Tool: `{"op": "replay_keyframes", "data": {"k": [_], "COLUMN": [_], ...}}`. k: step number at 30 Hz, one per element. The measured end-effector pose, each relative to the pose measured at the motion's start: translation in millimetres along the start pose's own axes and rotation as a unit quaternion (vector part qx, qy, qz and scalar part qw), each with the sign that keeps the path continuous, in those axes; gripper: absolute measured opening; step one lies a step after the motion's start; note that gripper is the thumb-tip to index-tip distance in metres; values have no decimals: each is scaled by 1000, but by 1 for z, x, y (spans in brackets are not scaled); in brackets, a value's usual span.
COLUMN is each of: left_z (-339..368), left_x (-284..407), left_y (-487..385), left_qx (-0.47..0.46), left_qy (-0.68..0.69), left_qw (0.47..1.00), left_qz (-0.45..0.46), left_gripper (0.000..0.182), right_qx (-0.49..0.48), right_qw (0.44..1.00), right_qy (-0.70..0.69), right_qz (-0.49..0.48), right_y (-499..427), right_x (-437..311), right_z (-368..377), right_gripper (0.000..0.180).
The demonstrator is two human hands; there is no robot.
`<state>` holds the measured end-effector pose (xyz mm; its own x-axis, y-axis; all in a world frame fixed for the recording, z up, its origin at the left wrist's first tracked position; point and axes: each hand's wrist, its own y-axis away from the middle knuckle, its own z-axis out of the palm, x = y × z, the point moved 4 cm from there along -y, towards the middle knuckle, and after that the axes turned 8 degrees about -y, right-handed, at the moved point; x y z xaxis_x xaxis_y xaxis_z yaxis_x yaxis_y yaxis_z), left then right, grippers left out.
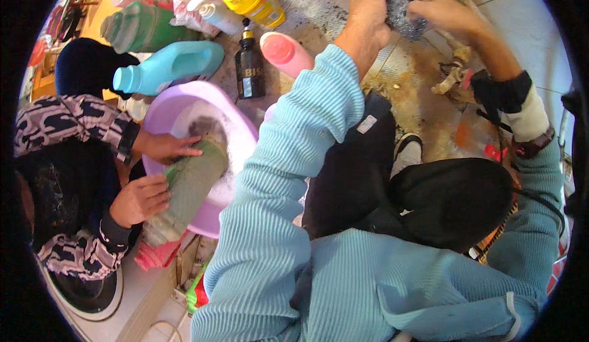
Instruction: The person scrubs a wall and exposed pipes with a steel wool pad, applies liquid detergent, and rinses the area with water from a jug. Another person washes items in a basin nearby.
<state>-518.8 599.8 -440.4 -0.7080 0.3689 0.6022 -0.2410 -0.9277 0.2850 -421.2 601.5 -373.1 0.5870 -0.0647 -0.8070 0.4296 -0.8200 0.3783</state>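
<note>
Near the top of the view, my left hand [370,17] is closed around a grey, glinting, wiry mass [406,12] that looks like steel wool. My right hand [444,6] touches its right side with the fingers spread; its thumb is hidden, so a grip cannot be made out. The mass is held above a soiled tiled floor [391,107]. Left of my forearm, a pink bottle [292,56] and a black pump bottle [251,65] stand on the ground. To the right, a dirty tap-like fitting [453,65] lies below my right forearm.
A co-worker's hands [142,199] hold a green scrubber against a greenish vessel [188,190] over a sudsy purple basin [184,95]. A blue jug [184,63], a yellow bottle [253,1], a white spray bottle [221,15] and a green container [147,26] are beyond.
</note>
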Motion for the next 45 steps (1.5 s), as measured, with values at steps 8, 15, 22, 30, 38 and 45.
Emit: {"op": "replay_keyframes", "data": {"k": [8, 15, 22, 30, 38, 45], "left_z": [18, -1, -123, -265, -317, -297], "left_x": [55, 113, 124, 17, -16, 31], "left_y": [39, 142, 315, 386, 384, 364], "left_qx": [58, 205, 483, 248, 260, 365], "left_qy": [-107, -225, -250, -603, -465, -567], "left_qw": [974, 934, 838, 686, 713, 688], "left_qz": [191, 185, 44, -323, -456, -268], "left_gripper": [16, 32, 34, 67, 47, 61], "right_qx": [-120, -136, -165, -204, -219, -226], "right_qw": [983, 983, 979, 967, 968, 966], "right_qy": [-33, -104, -66, 8, 29, 68], "right_qz": [-132, -65, -103, -151, -115, -105], "right_y": [13, 17, 9, 8, 17, 23], "right_x": [-75, -97, -83, -56, -51, -49], "right_z": [-7, -3, 13, 20, 22, 24], "right_gripper": [54, 42, 25, 30, 29, 30]}}
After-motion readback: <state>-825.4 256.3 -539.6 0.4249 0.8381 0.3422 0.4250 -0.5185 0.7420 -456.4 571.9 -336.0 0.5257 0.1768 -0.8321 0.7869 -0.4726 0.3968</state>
